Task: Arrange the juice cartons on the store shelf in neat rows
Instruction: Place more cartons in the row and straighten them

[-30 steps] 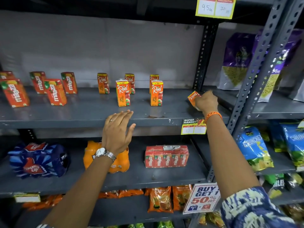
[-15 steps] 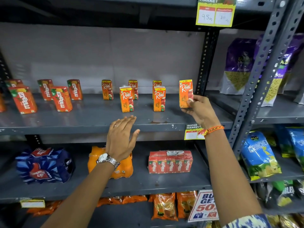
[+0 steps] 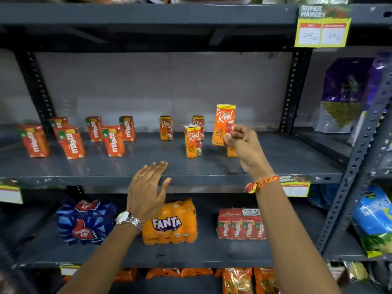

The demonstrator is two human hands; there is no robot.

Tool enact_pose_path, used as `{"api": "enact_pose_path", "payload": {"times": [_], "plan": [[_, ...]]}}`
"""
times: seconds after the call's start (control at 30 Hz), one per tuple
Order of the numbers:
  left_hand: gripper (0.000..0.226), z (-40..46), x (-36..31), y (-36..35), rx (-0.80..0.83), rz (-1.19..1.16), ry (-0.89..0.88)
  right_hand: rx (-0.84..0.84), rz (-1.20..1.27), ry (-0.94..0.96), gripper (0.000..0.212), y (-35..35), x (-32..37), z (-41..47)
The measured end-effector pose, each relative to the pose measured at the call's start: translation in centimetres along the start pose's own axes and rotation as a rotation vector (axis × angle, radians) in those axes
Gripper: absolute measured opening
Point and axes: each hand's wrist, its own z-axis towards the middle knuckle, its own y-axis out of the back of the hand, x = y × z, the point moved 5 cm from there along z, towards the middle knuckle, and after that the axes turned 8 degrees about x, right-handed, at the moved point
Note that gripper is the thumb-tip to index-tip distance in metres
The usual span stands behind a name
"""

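Note:
My right hand (image 3: 244, 143) holds an orange Real apple juice carton (image 3: 224, 124) upright, lifted a little above the grey shelf (image 3: 148, 166). Just below that hand, a further Real carton (image 3: 231, 151) is mostly hidden. On the shelf stand other Real cartons: one in front (image 3: 193, 142), one at the back (image 3: 166, 128) and one behind the front carton (image 3: 198, 122). Several red-orange Maaza cartons (image 3: 112, 141) stand loosely at the left. My left hand (image 3: 148, 187) is spread flat, fingertips at the shelf's front edge, holding nothing.
The shelf below carries a Fanta pack (image 3: 169, 222), a blue Thums Up pack (image 3: 84, 221) and a wrapped Maaza multipack (image 3: 241, 223). Snack bags fill the right bay (image 3: 343, 94). A perforated upright (image 3: 294, 90) bounds the shelf on the right. Price tags (image 3: 322, 26) hang from shelf edges.
My right hand picked up a Real carton near the right upright, turned it upright and carried it left toward the other Real cartons. The left hand stayed at the shelf edge.

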Motion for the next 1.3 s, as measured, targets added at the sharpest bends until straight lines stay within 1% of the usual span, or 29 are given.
{"api": "enact_pose_path", "payload": {"times": [0.1, 0.17, 0.23, 0.37, 0.5, 0.6, 0.7, 0.8, 0.87, 0.93, 0.97, 1.03, 1.1, 1.13, 1.17, 1.2, 1.27, 1.3], "plan": [[0.053, -0.6, 2.9, 1.2, 0.001, -0.004, 0.032, 0.07, -0.177, 0.016, 0.027, -5.4, -0.2, 0.6], [0.053, -0.9, 3.8, 1.6, 0.034, 0.008, -0.005, 0.085, -0.332, 0.034, 0.026, -9.0, -0.9, 1.0], [0.055, -0.9, 4.1, 1.7, 0.068, 0.031, -0.057, 0.113, -0.438, 0.056, 0.025, -12.3, -1.6, 1.4], [0.057, -0.8, 4.4, 1.9, 0.11, -0.002, -0.096, 0.19, -0.556, 0.007, 0.036, -16.8, -3.1, 2.7], [0.054, -0.8, 4.5, 1.9, 0.124, -0.027, -0.119, 0.179, -0.663, -0.024, 0.037, -17.5, -4.1, 4.3], [0.05, -0.7, 4.9, 2.0, 0.101, -0.054, -0.116, 0.182, -0.71, -0.034, 0.037, -17.6, -4.7, 4.9], [0.046, -0.3, 4.7, 2.5, 0.057, -0.085, -0.047, 0.189, -0.718, -0.033, 0.04, -17.6, -5.0, 4.9], [0.042, 1.2, 4.4, 3.7, 0.032, -0.051, 0.062, 0.21, -0.741, -0.035, 0.04, -17.3, -4.9, 4.6], [0.031, 2.6, 4.6, 4.3, 0.055, -0.157, 0.092, 0.235, -0.751, -0.039, 0.036, -16.9, -4.6, 4.0], [0.024, 4.3, 5.3, 4.4, 0.082, -0.322, 0.14, 0.242, -0.656, -0.03, 0.028, -16.0, -4.3, 3.1], [0.025, 5.1, 5.8, 4.2, 0.105, -0.394, 0.17, 0.228, -0.57, -0.014, 0.027, -15.2, -4.1, 2.4], [0.044, 6.8, 6.5, 3.4, 0.177, -0.526, 0.227, 0.116, -0.44, 0.059, 0.025, -13.1, -3.4, 1.2], [0.06, 8.5, 7.1, 2.3, 0.254, -0.607, 0.286, -0.049, -0.418, 0.115, 0.026, -10.6, -2.8, 0.5], [0.064, 9.2, 7.3, 1.8, 0.291, -0.632, 0.303, -0.109, -0.431, 0.108, 0.026, -9.5, -2.7, 0.5], [0.067, 9.9, 7.4, 1.2, 0.329, -0.662, 0.308, -0.13, -0.434, 0.078, 0.03, -8.9, -2.8, 0.9], [0.067, 10.5, 7.3, 0.7, 0.369, -0.696, 0.295, -0.119, -0.432, 0.021, 0.041, -8.5, -3.0, 1.4], [0.062, 11.4, 7.0, -0.2, 0.413, -0.737, 0.265, -0.059, -0.47, -0.108, 0.073, -8.5, -3.5, 2.5], [0.059, 11.8, 6.9, -0.5, 0.412, -0.738, 0.261, -0.032, -0.501, -0.154, 0.085, -8.6, -3.7, 3.1]]}}
